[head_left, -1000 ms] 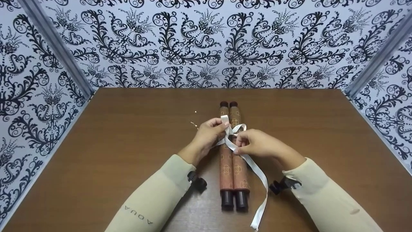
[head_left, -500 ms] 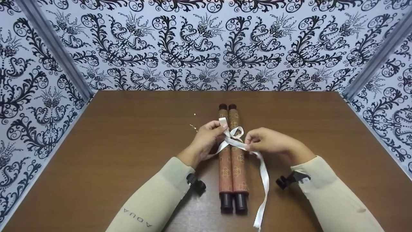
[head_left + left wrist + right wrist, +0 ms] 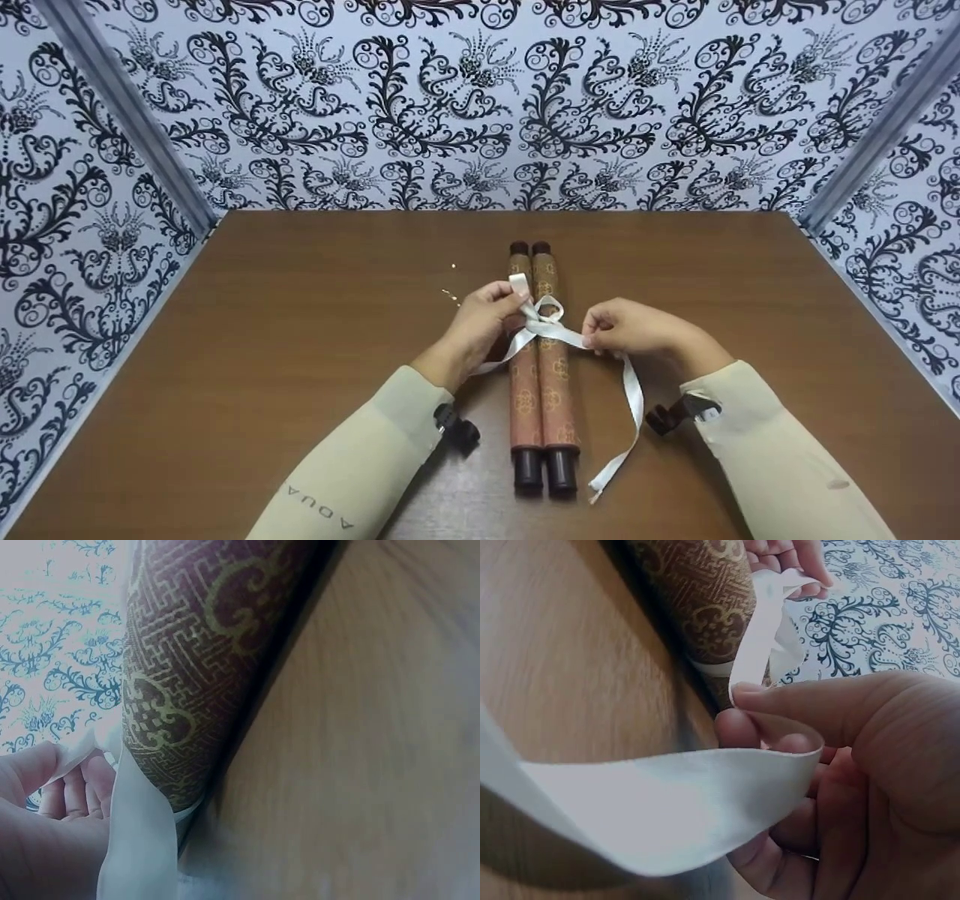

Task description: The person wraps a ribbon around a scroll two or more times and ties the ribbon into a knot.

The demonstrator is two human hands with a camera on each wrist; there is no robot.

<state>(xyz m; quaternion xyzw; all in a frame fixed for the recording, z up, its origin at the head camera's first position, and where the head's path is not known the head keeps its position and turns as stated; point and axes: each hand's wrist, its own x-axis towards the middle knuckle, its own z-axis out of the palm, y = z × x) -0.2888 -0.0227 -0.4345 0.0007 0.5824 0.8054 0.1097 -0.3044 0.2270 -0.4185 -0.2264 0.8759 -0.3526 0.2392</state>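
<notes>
Two scrolls (image 3: 543, 390) with patterned brown-red covers and dark end knobs lie side by side on the table. A white ribbon (image 3: 547, 328) crosses over them, with a small loop standing at the crossing. My left hand (image 3: 480, 319) pinches a folded piece of the ribbon between thumb and fingers, just left of the crossing. To the right, my right hand (image 3: 634, 328) pinches another stretch of the ribbon (image 3: 682, 802) between thumb and fingertip. Its free tail hangs down onto the table. In the left wrist view one ribbon tail (image 3: 139, 832) passes in front of the scroll (image 3: 187, 660).
The brown wooden table (image 3: 300, 300) reaches back to a wall (image 3: 450, 97) with black scroll patterns. Small bright specks (image 3: 450, 295) lie left of the scrolls. Black wrist-camera mounts (image 3: 457, 429) stick out from both sleeves.
My right hand has moved right, drawing its ribbon away from the scrolls. The loop has become smaller and the crossing tighter. My left hand has kept its pinch nearly in place.
</notes>
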